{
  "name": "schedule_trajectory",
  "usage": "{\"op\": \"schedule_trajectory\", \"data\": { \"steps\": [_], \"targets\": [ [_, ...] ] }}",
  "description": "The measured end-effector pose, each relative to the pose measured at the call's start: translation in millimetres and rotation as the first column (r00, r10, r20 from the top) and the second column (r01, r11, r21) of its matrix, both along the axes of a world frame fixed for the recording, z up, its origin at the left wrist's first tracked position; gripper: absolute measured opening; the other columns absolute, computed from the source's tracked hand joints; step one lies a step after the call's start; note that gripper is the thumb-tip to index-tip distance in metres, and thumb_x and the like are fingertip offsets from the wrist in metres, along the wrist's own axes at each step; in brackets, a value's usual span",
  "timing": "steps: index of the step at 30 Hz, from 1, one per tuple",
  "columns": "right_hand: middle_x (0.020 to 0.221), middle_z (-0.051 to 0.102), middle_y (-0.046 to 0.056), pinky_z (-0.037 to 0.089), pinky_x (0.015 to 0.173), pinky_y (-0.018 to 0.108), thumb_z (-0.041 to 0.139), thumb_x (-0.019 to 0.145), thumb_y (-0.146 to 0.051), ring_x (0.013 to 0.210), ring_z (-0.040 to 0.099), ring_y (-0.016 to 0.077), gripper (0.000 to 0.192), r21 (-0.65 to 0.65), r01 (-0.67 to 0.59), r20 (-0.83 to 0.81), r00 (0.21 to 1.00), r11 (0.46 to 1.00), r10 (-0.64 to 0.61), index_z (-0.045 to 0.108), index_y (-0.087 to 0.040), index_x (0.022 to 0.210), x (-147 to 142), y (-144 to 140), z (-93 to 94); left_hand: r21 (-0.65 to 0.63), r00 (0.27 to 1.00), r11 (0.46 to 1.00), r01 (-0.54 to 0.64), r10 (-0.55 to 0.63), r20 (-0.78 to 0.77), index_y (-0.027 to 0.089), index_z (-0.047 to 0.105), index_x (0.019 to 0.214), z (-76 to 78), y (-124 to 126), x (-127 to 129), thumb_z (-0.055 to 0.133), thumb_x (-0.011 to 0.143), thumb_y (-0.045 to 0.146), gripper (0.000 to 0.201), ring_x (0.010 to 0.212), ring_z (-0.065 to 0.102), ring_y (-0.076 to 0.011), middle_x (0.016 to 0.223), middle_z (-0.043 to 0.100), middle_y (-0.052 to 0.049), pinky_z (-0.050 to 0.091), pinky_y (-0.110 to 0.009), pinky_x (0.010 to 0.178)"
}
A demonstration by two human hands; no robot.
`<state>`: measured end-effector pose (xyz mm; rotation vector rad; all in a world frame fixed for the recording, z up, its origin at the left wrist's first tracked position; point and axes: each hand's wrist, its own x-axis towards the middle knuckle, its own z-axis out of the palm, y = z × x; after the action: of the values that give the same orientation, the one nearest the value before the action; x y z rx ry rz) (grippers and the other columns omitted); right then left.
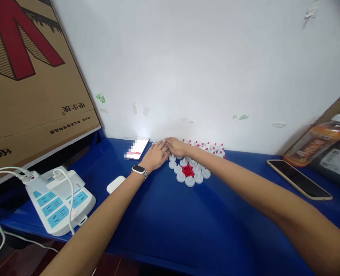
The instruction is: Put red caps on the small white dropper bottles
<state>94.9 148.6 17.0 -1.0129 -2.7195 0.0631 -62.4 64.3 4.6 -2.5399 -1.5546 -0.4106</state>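
Left hand (157,154) and right hand (175,147) are kinda blocking some white pieces (189,181), pixelation's covering part of the lit phone (141,147), cardboard box (43,97)'s getting cropped.

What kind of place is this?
Perhaps a small hand-work spot indoors, though I can't be sure: a blue table stands by a white wall, holding a power strip and small white plastic pieces around small red ones.
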Motion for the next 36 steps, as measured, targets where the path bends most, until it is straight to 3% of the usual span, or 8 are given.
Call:
{"op": "schedule_trajectory", "data": {
  "steps": [5, 9, 14, 18, 21, 29, 36],
  "targets": [
    [0.132, 0.062, 0.020, 0.033, 0.110, 0.034, 0.032, 0.104, -0.018, 0.126, 0.055, 0.0222, 0.037, 0.016, -0.021, -0.030, 0.999, 1.000, 0.021, 0.057, -0.004, 0.127, -19, 8, 1.6, 0.013, 0.999, 0.999, -0.044, 0.044, -0.019, 0.014, 0.052, 0.139, 1.0, 15, -16, 0.035, 0.103, 0.039, 0.047, 0.148, 0.033, -0.0302, 0.152, 0.048, -0.016, 0.027, -0.051, 0.121],
    [0.123, 0.067, 0.016, 0.034, 0.108, 0.031, 0.026, 0.107, -0.022, 0.120, 0.057, 0.0196, 0.042, 0.017, -0.038, -0.120, 0.992, 0.999, 0.039, 0.062, -0.008, 0.122, -24, 8, 11.2, 0.012, 0.994, 0.994, -0.108, 0.108, 0.006, 0.015, 0.047, 0.145, 7.9, 16, -18, 0.037, 0.102, 0.042, 0.052, 0.148, 0.035, -0.0307, 0.156, 0.042, -0.017, 0.026, -0.054, 0.121],
    [0.126, 0.064, 0.015, 0.036, 0.106, 0.031, 0.034, 0.102, -0.020, 0.119, 0.056, 0.0214, 0.039, 0.019, 0.102, -0.282, 0.955, 0.995, -0.092, 0.062, -0.011, 0.129, 10, -11, 33.8, 0.053, 0.990, 0.992, -0.115, 0.110, 0.088, 0.022, 0.043, 0.149, 18.4, -7, -13, 0.026, 0.105, 0.043, 0.052, 0.153, 0.024, -0.0294, 0.165, 0.028, -0.010, 0.022, -0.060, 0.121],
    [0.106, 0.069, 0.011, 0.043, 0.092, 0.032, 0.056, 0.091, -0.023, 0.102, 0.061, 0.0241, 0.031, 0.011, 0.229, -0.194, 0.955, 0.973, -0.223, 0.069, -0.016, 0.119, 50, -33, 42.1, 0.053, 0.998, 0.999, 0.011, -0.015, 0.068, 0.023, 0.041, 0.151, 17.2, -24, -4, 0.025, 0.105, 0.042, 0.052, 0.153, 0.022, -0.0270, 0.165, 0.028, -0.008, 0.020, -0.056, 0.124],
    [0.094, 0.073, 0.007, 0.044, 0.083, 0.031, 0.064, 0.086, -0.030, 0.091, 0.065, 0.0230, 0.032, -0.046, 0.302, -0.094, 0.948, 0.952, -0.305, 0.069, -0.017, 0.116, 61, -42, 40.2, 0.025, 0.998, 0.998, 0.059, -0.060, 0.036, 0.024, 0.040, 0.151, 12.8, -24, 6, 0.026, 0.105, 0.038, 0.050, 0.153, 0.022, -0.0261, 0.164, 0.029, -0.006, 0.019, -0.054, 0.124],
    [0.096, 0.077, 0.007, 0.037, 0.098, 0.040, 0.068, 0.083, -0.034, 0.100, 0.067, 0.0252, 0.016, -0.090, 0.402, -0.054, 0.912, 0.911, -0.407, 0.076, -0.021, 0.089, 33, -25, 25.1, 0.017, 0.998, 1.000, -0.018, 0.019, -0.056, 0.020, 0.043, 0.150, 3.2, -5, 11, 0.025, 0.104, 0.028, 0.050, 0.152, 0.026, -0.0274, 0.162, 0.034, -0.008, 0.020, -0.054, 0.124],
    [0.100, 0.077, 0.008, 0.036, 0.099, 0.040, 0.064, 0.086, -0.035, 0.103, 0.067, 0.0248, 0.020, -0.108, 0.418, -0.103, 0.898, 0.902, -0.428, 0.076, -0.020, 0.093, 25, -18, 23.1, 0.062, 0.997, 0.996, -0.063, 0.065, -0.031, 0.023, 0.047, 0.147, 3.5, -2, 8, 0.030, 0.103, 0.030, 0.047, 0.151, 0.029, -0.0277, 0.160, 0.038, -0.008, 0.021, -0.055, 0.123]
  ]
}}
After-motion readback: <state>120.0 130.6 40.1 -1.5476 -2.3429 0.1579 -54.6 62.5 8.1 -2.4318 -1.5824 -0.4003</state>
